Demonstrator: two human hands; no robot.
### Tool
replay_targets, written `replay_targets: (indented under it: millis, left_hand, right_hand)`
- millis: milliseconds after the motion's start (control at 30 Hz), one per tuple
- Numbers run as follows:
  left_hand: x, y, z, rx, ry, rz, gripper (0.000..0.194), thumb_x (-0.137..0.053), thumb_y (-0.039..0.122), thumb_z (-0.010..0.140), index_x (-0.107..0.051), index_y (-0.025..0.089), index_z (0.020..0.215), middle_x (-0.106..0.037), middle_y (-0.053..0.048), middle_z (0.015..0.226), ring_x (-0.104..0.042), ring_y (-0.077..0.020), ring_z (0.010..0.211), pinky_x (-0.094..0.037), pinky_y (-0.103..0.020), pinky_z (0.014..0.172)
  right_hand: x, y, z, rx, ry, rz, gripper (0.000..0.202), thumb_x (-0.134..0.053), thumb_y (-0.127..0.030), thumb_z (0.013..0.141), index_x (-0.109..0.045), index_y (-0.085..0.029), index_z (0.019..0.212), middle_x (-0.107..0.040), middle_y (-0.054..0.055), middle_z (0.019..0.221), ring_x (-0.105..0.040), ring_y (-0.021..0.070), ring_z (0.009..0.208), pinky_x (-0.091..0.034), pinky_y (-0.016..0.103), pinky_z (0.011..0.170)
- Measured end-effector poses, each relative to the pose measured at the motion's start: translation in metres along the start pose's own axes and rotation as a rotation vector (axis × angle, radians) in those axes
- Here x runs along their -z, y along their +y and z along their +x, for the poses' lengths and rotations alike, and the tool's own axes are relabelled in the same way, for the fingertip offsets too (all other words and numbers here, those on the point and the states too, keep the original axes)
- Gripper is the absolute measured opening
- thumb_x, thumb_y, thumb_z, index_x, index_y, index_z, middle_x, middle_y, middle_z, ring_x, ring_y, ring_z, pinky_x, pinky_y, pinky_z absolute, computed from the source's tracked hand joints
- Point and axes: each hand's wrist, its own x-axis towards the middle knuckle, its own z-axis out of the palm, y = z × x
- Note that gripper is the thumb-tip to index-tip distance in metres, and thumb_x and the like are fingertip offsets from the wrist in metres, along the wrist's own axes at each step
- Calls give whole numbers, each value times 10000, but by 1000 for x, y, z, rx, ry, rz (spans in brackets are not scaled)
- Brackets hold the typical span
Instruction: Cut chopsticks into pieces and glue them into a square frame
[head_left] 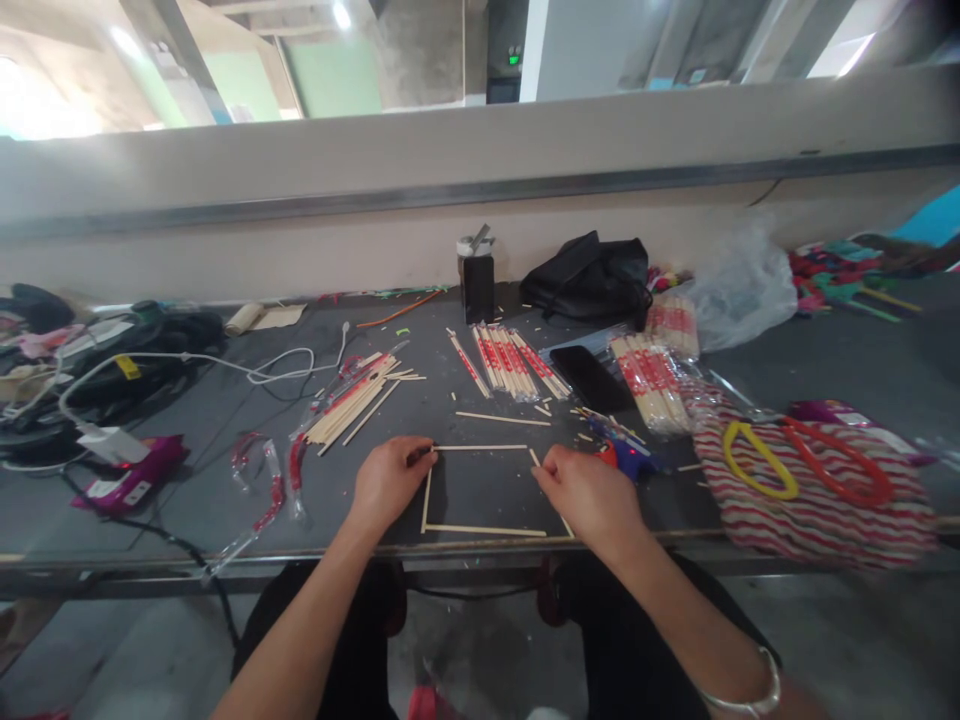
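Observation:
Thin wooden chopsticks form three sides of a rectangle on the dark table in front of me: a far chopstick [480,448], a left chopstick [427,498] and a near chopstick [486,529]. My left hand [390,485] is closed in a pinch at the far left corner, where the far and left sticks meet. On the right side, my right hand [592,492] pinches another chopstick [535,458] by its upper part. This stick slants beside the right ends of the far and near sticks, and my fingers cover its middle. A loose chopstick [502,418] lies beyond the rectangle.
Loose chopsticks [352,408] and wrapped chopsticks [506,362] lie farther back. A phone [589,376], a blue glue gun [634,458], and a striped cloth [810,500] with yellow-handled and red-handled scissors [840,470] are at right. A power strip [135,475] and cables are at left.

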Motion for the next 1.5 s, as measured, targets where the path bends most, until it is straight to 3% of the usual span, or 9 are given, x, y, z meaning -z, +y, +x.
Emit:
replay_targets:
  millis: [600, 1300, 1500]
  left_hand:
    - [-2, 3, -1, -6, 18, 13, 277, -543, 351, 835, -707, 230, 1022, -713, -29, 886, -630, -177, 782, -414, -253, 646]
    - [-4, 3, -2, 3, 40, 45, 263, -535, 355, 839, -709, 247, 1004, -711, -14, 859, -624, -170, 770, -389, -252, 624]
    - [-5, 8, -4, 26, 61, 103, 244, -532, 372, 843, -706, 262, 973, -710, -7, 870, -621, -171, 782, -364, -248, 600]
  right_hand:
    - [-4, -7, 5, -36, 21, 27, 245, -473, -328, 882, -648, -202, 765, -728, 72, 741, -691, 210, 730, -367, 256, 536]
    - [-5, -8, 7, -26, 46, 17, 241, -467, -328, 887, -616, -207, 740, -720, 46, 719, -686, 204, 720, -287, 261, 506]
    - [-4, -4, 8, -28, 93, 60, 228, -504, -392, 881, -612, -217, 783, -714, 30, 722, -674, 190, 713, -280, 256, 512]
